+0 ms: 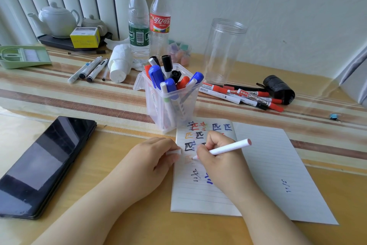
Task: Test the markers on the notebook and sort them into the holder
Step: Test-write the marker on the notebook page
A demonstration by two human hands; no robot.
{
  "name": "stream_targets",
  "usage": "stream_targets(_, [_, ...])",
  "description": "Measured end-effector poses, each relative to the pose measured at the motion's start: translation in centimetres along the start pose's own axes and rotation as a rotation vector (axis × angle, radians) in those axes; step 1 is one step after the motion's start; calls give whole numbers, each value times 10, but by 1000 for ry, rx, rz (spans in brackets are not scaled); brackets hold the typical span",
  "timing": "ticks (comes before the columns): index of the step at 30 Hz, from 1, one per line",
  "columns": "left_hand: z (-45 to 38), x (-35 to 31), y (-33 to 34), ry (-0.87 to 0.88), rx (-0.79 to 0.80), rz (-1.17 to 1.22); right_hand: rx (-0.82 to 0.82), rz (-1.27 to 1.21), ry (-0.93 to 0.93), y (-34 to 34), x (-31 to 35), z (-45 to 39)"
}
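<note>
White and slim, the uncapped marker with a pink-red end [228, 148] lies tilted in the right hand [220, 160], whose fingers and thumb pinch its barrel low down; its reddish tip touches the lined open notebook [274, 165] beside a faint pink-orange smear. The left hand [153, 157] rests at the notebook's left edge, fingers curled round a small white cap [174, 152]. The left page carries test marks in black, blue, red and orange. Just beyond the notebook's far left corner stands the clear square plastic holder [168, 103], packed with upright markers capped in blue, red, black and white. To its right, a loose heap of red and black whiteboard markers [246, 94] lies on the striped tablecloth [79, 93]; far left of the holder, four thin white pens [89, 70] lie together. A black phone [41, 165] lies near left.
</note>
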State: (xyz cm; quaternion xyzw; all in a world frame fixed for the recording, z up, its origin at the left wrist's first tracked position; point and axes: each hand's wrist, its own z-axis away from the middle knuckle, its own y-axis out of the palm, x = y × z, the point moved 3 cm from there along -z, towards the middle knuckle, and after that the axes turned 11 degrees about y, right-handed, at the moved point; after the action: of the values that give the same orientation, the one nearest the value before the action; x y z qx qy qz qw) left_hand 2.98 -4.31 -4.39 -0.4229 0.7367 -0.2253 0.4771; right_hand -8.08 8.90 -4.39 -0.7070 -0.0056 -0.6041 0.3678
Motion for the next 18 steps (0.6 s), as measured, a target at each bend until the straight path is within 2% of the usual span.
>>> stream_targets(3, [0,-1,-1,-2,-8,2,-22,-38,-14,-2,2,1])
stream_targets(6, [0,-1,-2,-9,-14,8,-25,-181,-10,-9,9,6])
stream_targets(10, [1,-9,-9,-37,-72,67,47,-362,2,-16,24,15])
stream_targets(13, [-1,-22,-18,-34,-134,114,100,-390,-54,-21,37,17])
stream_targets(18, [-5,-43,-29,49,-100,71,143,-392,-98,-29,52,24])
